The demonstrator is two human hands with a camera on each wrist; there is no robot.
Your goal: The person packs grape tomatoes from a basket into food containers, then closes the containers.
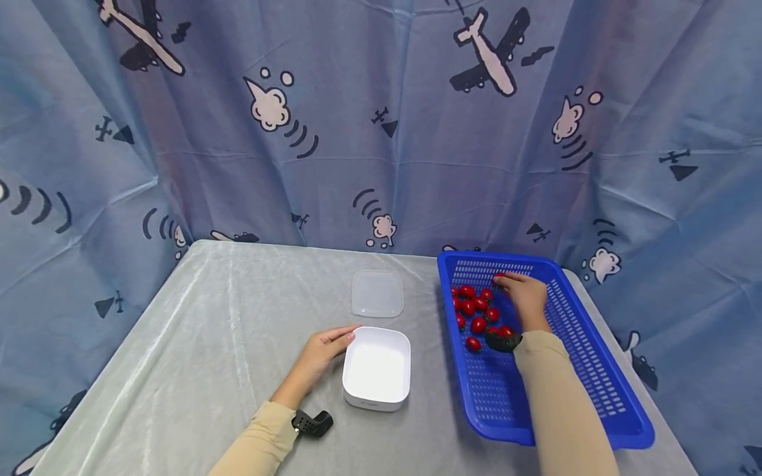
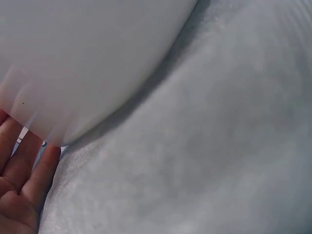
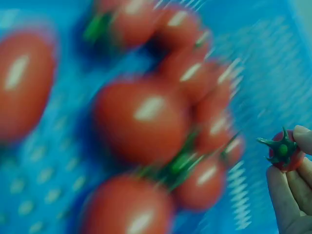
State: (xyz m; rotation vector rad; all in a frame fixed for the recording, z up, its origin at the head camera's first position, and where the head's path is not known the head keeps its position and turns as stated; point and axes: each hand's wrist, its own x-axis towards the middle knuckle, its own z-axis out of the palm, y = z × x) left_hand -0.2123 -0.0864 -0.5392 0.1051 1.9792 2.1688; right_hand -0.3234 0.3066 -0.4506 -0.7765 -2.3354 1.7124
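Over the far part of the blue basket (image 1: pixel 491 420), my right hand (image 1: pixel 526 297) pinches a cherry tomato (image 1: pixel 499 277) between thumb and fingertips. Its green stem cap faces the camera in the right wrist view, where the tomato (image 3: pixel 282 150) is plain to see. Several more cherry tomatoes (image 1: pixel 479 324) lie on the basket's left side. My left hand (image 1: pixel 321 350) touches the far left corner of a white square box (image 1: pixel 376 402), fingers fairly straight. In the left wrist view, fingertips (image 2: pixel 48 158) rest against the box's smooth wall (image 2: pixel 97 63).
Behind the box, a clear flat lid (image 1: pixel 378 294) lies on the pale cloth-covered table (image 1: pixel 196 344). The basket's raised rim (image 1: pixel 455 370) stands to the right of the box. A blue curtain (image 1: pixel 333 132) with airplane prints hangs along the table's far edge.
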